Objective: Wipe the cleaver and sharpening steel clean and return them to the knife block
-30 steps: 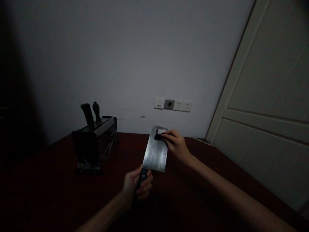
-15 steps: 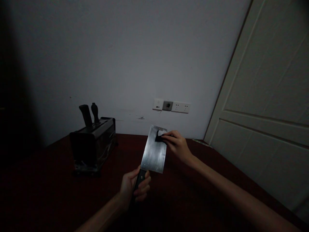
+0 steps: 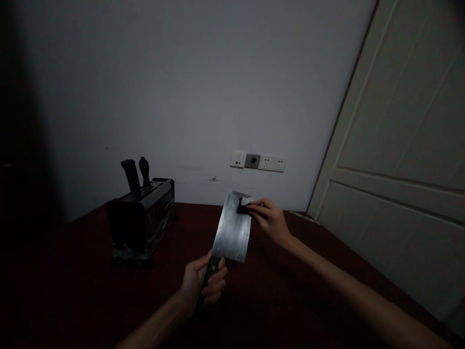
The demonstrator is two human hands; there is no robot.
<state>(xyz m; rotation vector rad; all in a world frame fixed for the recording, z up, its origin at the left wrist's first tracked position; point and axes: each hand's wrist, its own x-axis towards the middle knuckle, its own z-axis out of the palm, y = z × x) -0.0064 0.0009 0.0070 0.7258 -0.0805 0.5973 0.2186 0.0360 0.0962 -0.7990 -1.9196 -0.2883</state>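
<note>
1. Head view, dim light. Left hand [image 3: 203, 283] closed around the black handle [image 3: 212, 268] of a cleaver, thumb lying along one side, fingers wrapped across the other.
2. Cleaver blade [image 3: 232, 235] raised over the table, tilted, far end pointing away toward the wall; broad face turned to the camera, bright sheen along the middle.
3. Right hand [image 3: 271, 220] pinching a small black-and-white wad [image 3: 243, 207] between thumb and fingers; wad against the blade face, near the far end. Material too dark to tell.
4. Table [image 3: 87, 300] dark red-brown, its back edge along the wall.
5. Left of the blade, well apart: black holder [image 3: 140, 218] standing on the table, two dark handles [image 3: 135, 173] jutting from its top, slightly tilted.
6. Behind: pale wall [image 3: 181, 87], smudged low down, with a row of socket plates [image 3: 258, 161] beyond the blade.
7. Far right: pale panelled door [image 3: 395, 140], beside the table.
</note>
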